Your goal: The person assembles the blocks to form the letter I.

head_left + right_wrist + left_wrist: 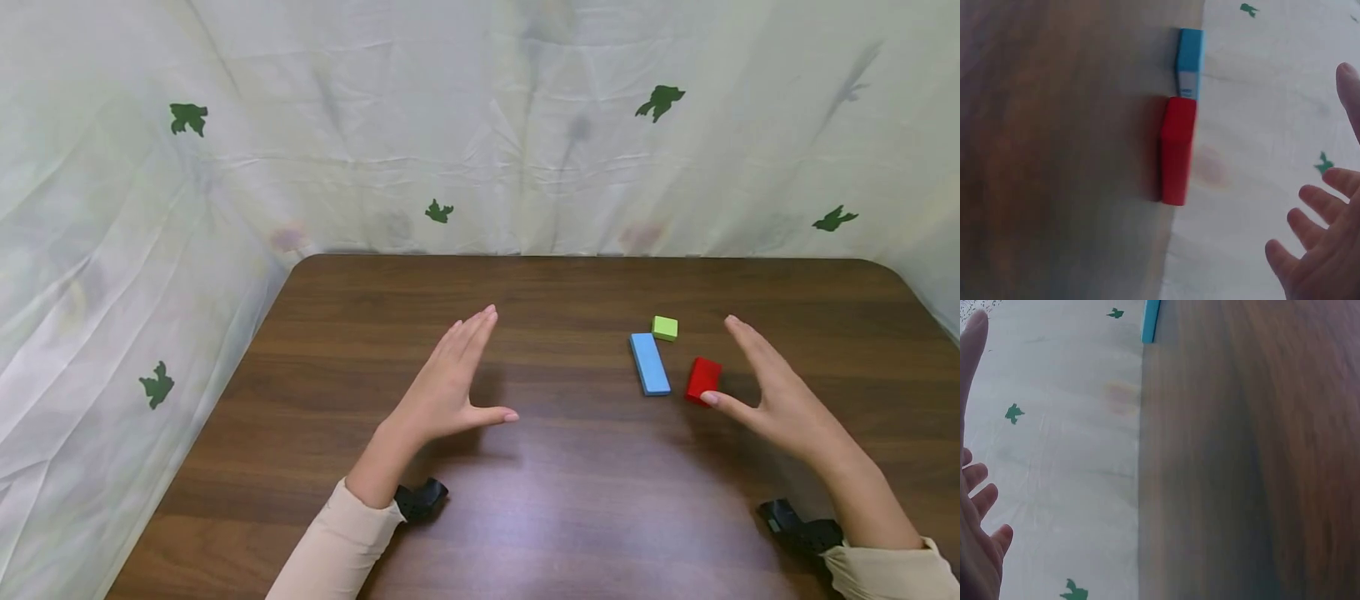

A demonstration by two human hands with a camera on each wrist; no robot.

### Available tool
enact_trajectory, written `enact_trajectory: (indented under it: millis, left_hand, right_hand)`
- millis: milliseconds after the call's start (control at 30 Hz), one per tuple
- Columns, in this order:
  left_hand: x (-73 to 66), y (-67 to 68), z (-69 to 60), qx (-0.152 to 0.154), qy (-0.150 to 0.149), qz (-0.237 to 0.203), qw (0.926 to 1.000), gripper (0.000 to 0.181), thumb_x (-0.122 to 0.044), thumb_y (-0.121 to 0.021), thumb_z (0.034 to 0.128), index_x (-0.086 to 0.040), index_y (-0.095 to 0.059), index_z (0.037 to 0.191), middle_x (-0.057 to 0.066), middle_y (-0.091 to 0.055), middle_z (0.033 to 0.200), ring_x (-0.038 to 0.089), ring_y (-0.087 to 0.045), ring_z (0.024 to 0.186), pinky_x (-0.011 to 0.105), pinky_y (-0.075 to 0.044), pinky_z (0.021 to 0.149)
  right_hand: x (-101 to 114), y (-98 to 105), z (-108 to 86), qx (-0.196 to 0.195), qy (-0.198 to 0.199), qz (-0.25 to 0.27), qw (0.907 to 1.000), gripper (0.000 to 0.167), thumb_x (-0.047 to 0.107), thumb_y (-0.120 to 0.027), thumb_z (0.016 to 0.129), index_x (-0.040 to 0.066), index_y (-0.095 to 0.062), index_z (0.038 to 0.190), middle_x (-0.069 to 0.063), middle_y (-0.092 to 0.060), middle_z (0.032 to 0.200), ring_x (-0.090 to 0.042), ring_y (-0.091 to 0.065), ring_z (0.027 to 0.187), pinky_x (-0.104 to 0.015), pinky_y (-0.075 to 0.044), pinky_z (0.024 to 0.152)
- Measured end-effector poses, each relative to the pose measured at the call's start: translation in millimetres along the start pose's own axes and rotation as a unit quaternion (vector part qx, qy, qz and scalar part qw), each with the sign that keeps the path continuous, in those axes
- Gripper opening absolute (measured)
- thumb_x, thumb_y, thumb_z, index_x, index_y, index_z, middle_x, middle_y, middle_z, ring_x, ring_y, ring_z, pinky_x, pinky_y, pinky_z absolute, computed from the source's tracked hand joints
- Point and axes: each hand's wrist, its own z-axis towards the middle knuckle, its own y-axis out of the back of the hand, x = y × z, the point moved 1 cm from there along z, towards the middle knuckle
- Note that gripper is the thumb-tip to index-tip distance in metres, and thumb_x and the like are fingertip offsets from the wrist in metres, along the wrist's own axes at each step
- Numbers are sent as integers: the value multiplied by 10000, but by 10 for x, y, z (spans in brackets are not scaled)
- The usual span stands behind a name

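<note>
Both hands hover over a brown wooden table with nothing in them. The left hand (446, 383) is left of the middle, its fingers straight and thumb spread out. Over the right part, the right hand (780, 400) has its fingers extended and thumb apart. Nearest to it is a red block (703, 380), partly covered by the thumb tip in the head view. A long flat blue block (649, 364) lies left of the red one. Behind them a small green block (664, 327) sits close to the blue block's far end. In the right wrist view the red block (1176, 153) appears before the blue block (1190, 53).
The wooden table (315, 317) has rounded far corners. A pale cloth (465, 100) with green leaf-like patches hangs behind it and along its left side. Each wrist wears a black camera, such as the left wrist camera (422, 500).
</note>
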Motion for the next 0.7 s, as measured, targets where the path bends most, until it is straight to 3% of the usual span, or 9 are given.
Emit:
enact_trajectory:
  millis: [167, 400, 700]
  left_hand:
    - [-40, -75, 36, -66, 250, -376, 9990, 1122, -655, -606, 684, -57, -37, 1444, 66, -115, 1483, 201, -132, 1337, 395, -147, 1059]
    - [-114, -184, 99, 3, 752, -953, 9926, 1141, -541, -725, 649, -116, -33, 1451, 10, -99, 1485, 145, -112, 1335, 362, -174, 1055]
    - [-203, -353, 233, 120, 891, -1544, 9839, 1151, -496, -759, 635, -136, -34, 1452, 1, -95, 1481, 123, -103, 1330, 354, -192, 1049]
  right_hand:
    - [-91, -29, -16, -51, -354, 133, 9993, 935, 219, -734, 756, 222, -115, 1457, -139, -148, 1466, -380, -143, 1302, -665, -189, 907]
    - [-200, -67, -33, -189, -429, 260, 9986, 877, 220, -724, 766, 160, -176, 1448, -212, -216, 1422, -453, -224, 1236, -689, -242, 832]
    - [-313, -127, -79, -215, -484, 600, 9968, 845, 193, -738, 753, 101, -236, 1427, -234, -305, 1369, -468, -312, 1175, -623, -261, 870]
